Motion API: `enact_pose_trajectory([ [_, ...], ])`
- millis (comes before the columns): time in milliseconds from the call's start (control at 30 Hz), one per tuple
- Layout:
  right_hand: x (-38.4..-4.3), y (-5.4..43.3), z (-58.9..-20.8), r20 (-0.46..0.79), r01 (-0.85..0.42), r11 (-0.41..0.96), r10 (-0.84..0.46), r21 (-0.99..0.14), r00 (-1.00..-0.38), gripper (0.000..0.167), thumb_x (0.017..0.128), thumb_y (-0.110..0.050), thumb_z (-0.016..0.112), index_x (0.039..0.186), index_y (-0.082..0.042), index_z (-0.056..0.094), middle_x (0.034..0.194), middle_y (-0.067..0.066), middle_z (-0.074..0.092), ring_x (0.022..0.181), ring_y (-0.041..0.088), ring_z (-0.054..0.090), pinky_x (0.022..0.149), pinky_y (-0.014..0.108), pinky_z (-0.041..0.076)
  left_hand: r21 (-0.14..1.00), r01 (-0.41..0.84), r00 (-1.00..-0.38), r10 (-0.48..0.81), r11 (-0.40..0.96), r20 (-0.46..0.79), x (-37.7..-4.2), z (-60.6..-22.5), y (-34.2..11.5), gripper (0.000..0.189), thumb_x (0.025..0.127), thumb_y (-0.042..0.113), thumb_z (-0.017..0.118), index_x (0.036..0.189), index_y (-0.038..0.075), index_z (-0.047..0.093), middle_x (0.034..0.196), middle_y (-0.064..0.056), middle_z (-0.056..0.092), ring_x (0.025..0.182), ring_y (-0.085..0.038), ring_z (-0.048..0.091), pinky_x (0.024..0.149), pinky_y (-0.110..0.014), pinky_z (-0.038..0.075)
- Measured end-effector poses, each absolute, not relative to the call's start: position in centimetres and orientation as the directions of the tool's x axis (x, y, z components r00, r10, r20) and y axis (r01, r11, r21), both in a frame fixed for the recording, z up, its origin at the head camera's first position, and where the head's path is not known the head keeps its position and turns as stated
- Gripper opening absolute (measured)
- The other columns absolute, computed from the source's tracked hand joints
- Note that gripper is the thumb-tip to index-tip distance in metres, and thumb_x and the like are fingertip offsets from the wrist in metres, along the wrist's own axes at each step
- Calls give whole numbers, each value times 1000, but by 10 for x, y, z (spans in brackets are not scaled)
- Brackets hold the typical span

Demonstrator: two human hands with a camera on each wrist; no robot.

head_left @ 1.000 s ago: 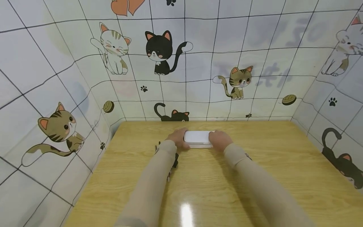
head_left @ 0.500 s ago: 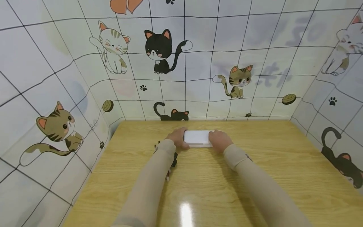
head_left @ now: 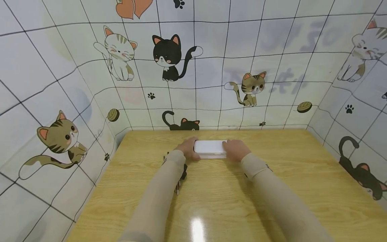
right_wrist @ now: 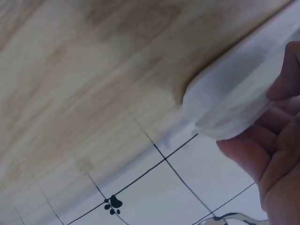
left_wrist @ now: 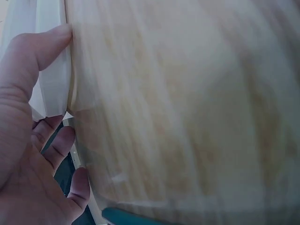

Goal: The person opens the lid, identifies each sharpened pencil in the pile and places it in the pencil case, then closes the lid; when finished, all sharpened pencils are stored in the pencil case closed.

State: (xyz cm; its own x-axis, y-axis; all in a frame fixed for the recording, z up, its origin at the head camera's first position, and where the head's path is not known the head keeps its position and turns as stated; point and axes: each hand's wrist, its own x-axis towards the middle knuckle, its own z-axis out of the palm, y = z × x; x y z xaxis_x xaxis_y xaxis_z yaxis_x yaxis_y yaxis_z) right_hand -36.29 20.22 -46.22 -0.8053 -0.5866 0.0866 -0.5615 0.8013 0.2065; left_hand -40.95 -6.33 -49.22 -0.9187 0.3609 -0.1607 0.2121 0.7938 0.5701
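Note:
A white rectangular box (head_left: pixel 210 147) with a lid-like upper part lies near the back of the wooden table. My left hand (head_left: pixel 188 148) grips its left end. In the left wrist view the thumb (left_wrist: pixel 56 44) presses the near side and the other fingers curl behind the end. At the opposite end my right hand (head_left: pixel 237 150) holds the box. The right wrist view shows that thumb and fingers pinching the upper part of the white box (right_wrist: pixel 225 103), whose rounded corner is exposed. What the box contains is hidden.
Dark slim things (head_left: pixel 183 172) lie partly hidden under the left forearm; their kind is unclear. A teal tip (left_wrist: pixel 129 216) shows at the left wrist view's bottom. The wooden table (head_left: pixel 217 201) ends at a cat-printed wall covering (head_left: pixel 211 97) behind and at both sides.
The head view has shifted slightly. The right hand sits very slightly farther right, while both hands keep their hold on the box's ends.

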Motion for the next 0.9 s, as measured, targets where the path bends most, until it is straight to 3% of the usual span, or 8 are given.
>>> enact_pose_trajectory([
  [167,-373,216,-456,5,-590,802,-593,95,-805,13,84,-8,66,96,-7,60,80,2,57,64,20,51,64,41,51,623,184,-907,375,760,-191,-415,-498,-66,98,72,29,93,152,24,38,135,0,55,114,-20,56,101,-43,46],
  [267,-376,223,-450,-58,-592,806,-590,15,-805,19,88,-9,63,107,-4,61,88,4,59,70,21,51,69,42,48,626,204,-902,394,752,-179,-416,-498,-67,98,72,28,93,153,21,38,139,-2,54,119,-21,54,106,-43,43],
  [367,-376,229,-444,-126,-566,819,-574,-95,-809,37,96,-10,56,130,5,57,116,16,64,98,30,63,87,46,52,602,238,-898,409,762,-163,-417,-499,-68,100,73,29,93,155,20,37,142,-3,52,124,-21,52,108,-41,41],
  [433,-374,233,-440,-160,-537,823,-564,-183,-810,46,99,-10,50,141,10,48,137,26,56,123,41,56,103,53,46,581,264,-894,422,770,-154,-418,-500,-68,100,74,31,93,155,18,36,143,-3,52,126,-20,51,109,-40,41],
  [500,-371,235,-433,-178,-510,819,-561,-263,-809,49,99,-8,47,144,11,44,146,31,47,136,48,43,111,58,37,566,285,-889,434,774,-146,-416,-499,-69,99,75,32,92,156,16,35,144,-4,51,126,-21,51,110,-39,40],
  [900,-380,255,-427,-122,-456,760,-565,-463,-816,41,108,-14,49,143,6,50,146,29,48,137,50,41,111,62,33,591,269,-886,436,760,-158,-410,-489,-70,101,76,28,91,156,13,33,138,-6,53,119,-20,53,105,-38,44],
])
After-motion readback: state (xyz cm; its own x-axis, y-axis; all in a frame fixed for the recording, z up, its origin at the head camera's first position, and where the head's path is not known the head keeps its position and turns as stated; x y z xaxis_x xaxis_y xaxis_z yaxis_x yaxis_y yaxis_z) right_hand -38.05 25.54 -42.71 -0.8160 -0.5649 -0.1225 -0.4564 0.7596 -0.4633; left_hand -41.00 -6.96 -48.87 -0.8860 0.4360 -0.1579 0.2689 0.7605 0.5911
